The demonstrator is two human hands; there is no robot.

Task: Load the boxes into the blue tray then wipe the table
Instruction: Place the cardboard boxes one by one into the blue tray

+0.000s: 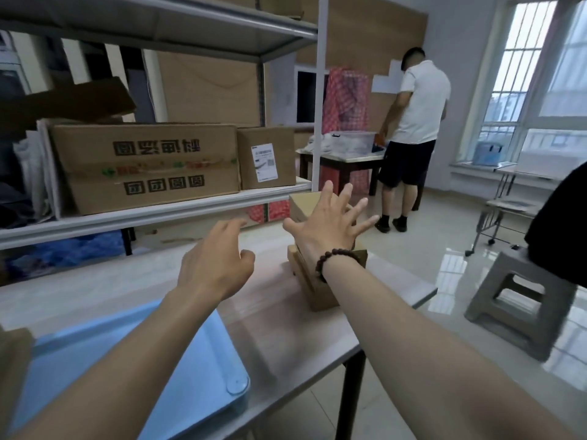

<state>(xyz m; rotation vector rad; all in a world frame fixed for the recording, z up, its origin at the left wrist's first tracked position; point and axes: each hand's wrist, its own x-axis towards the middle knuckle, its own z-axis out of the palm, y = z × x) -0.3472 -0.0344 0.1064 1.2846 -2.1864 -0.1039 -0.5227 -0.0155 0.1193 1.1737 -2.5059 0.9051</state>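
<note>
Head view: a small stack of cardboard boxes (319,293) sits near the far right edge of the worktop (286,331), well apart from the blue tray (203,369), which lies at the near left corner. How many boxes make up the stack I cannot tell, since the right hand (327,231) covers its middle. That hand is spread wide, its fingers (360,207) straight and splayed over the stack, gripping nothing; whether the palm touches the cardboard is unclear. The left hand (216,265) reaches forward just beside the stack, loosely curled and empty.

The boxes look like plain stiff cardboard, probably light and rather smooth. A lifted stack could shear, so the safer hold seems to be opposite side faces pressed between both palms, low down, or one box at a time.

Behind the worktop stands a metal shelf rack (158,214) carrying large cartons (143,166). A person (419,100) works at another table farther off, and a grey stool (521,300) stands to the right.
</note>
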